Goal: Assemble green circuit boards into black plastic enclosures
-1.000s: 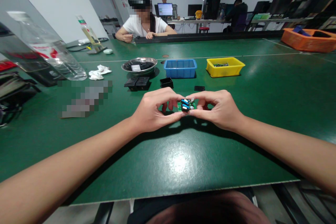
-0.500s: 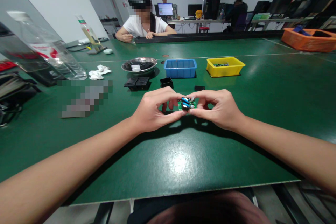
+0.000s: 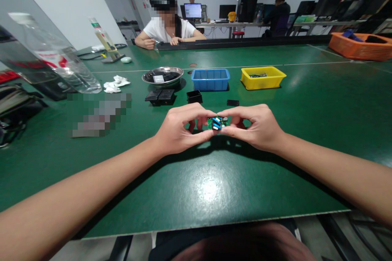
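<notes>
A small green circuit board [image 3: 217,122] with blue parts is held just above the green table [image 3: 196,175]. Thumb and fingers of my left hand [image 3: 186,128] pinch its left side, while my right hand [image 3: 252,126] grips the right side. Beyond the hands lie a small open black box [image 3: 194,96], a flat black piece [image 3: 232,102] and black plastic parts [image 3: 159,96].
Behind these stand a metal bowl [image 3: 163,76] of black parts, a blue bin [image 3: 210,80] and a yellow bin [image 3: 262,78]. Bottles, including a large clear one [image 3: 64,61], are at left. An orange basket [image 3: 361,47] sits far right. A person [image 3: 170,28] sits opposite.
The circuit board has tilted slightly between my fingers, its blue parts now a little lower. Both hands keep nearly the same place and grip.
</notes>
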A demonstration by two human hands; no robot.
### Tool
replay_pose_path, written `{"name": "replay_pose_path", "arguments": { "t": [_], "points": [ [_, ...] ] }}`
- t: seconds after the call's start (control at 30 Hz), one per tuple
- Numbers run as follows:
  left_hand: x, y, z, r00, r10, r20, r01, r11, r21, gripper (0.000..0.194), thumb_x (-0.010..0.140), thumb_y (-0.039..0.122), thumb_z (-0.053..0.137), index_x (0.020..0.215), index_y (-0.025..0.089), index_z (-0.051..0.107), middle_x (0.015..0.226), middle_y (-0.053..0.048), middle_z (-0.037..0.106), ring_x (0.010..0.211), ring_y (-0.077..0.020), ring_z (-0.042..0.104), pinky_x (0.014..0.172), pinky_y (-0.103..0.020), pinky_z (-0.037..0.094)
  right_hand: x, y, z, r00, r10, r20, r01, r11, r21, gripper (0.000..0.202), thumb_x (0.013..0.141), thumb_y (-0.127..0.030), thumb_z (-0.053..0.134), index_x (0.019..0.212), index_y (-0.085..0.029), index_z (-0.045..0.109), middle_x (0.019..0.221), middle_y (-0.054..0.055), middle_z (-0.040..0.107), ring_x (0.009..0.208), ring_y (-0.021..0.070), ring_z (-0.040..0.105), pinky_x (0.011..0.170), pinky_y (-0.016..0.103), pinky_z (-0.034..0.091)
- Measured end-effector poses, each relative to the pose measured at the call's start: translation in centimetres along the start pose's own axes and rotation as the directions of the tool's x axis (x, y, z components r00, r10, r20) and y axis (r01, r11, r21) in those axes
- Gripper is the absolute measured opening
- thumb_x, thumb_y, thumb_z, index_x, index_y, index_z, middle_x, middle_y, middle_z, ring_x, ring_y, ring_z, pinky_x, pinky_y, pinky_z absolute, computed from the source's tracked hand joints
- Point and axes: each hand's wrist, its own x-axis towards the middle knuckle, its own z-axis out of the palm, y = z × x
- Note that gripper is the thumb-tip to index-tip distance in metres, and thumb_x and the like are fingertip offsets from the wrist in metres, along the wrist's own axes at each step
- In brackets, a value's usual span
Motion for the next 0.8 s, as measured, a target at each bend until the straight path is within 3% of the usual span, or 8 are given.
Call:
{"name": "replay_pose_path", "arguments": {
  "t": [0.3,0.5,0.8],
  "points": [
    [0.24,-0.3,-0.29,0.999,0.039,-0.007,-0.039,0.999,0.038,0.021,0.086,0.026,0.077,0.102,0.014,0.073,0.072,-0.001,0.066,0.061,-0.0088,0.056,0.055,-0.019,0.043,-0.07,0.13,0.33,1.0,0.016,-0.009,-0.015,0.998,0.053,0.028,0.084,-0.031,0.078,0.104,-0.012,0.077,0.061,-0.003,0.063,0.05,0.0069,0.049,0.049,0.019,0.038],
    [0.11,-0.35,-0.26,1.0,0.006,0.001,-0.006,0.999,0.052,0.022,0.089,0.031,0.074,0.104,0.015,0.072,0.075,-0.002,0.068,0.062,-0.0094,0.058,0.057,-0.019,0.045,-0.1,0.35,0.4,0.998,0.065,0.0,-0.065,0.99,0.127,0.037,0.082,-0.032,0.08,0.112,-0.012,0.071,0.062,-0.005,0.062,0.05,0.0071,0.052,0.05,0.019,0.041],
    [0.24,-0.19,-0.3,0.999,-0.032,-0.012,0.033,0.998,0.046,0.021,0.088,0.03,0.075,0.104,0.015,0.072,0.074,0.0,0.066,0.062,-0.0091,0.058,0.055,-0.018,0.045,0.11,0.49,0.34,0.991,0.125,0.051,-0.133,0.972,0.196,0.034,0.08,-0.032,0.082,0.106,-0.015,0.068,0.06,-0.006,0.058,0.05,0.0071,0.049,0.049,0.02,0.038]
  ]
}}
